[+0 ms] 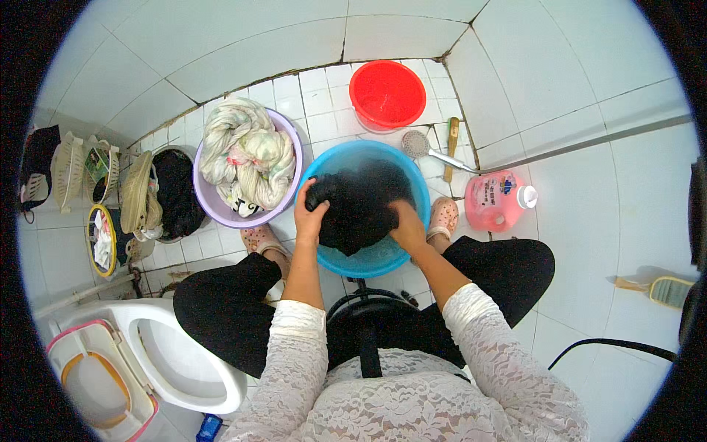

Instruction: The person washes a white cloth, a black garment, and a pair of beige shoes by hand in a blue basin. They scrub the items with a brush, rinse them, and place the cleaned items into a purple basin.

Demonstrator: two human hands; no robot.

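Observation:
A blue plastic basin [386, 269] stands on the tiled floor between my feet, with cloudy water in it. Wet black cloth [353, 215] fills much of the basin. My left hand [311, 212] grips the cloth at its left edge, thumb on top. On the right side my right hand [407, 224] holds the same cloth, its fingertips partly hidden in the dark folds. To the left, a light purple basin [221, 216] holds a twisted pile of pale fabric [248, 149].
Around the basin are a red bucket [386, 96], a shower head [416, 145], a wooden-handled brush [452, 143] and a pink detergent jug [493, 201]. A white toilet [232, 387] stands at lower left. Dark items fill another basin [207, 221] at left.

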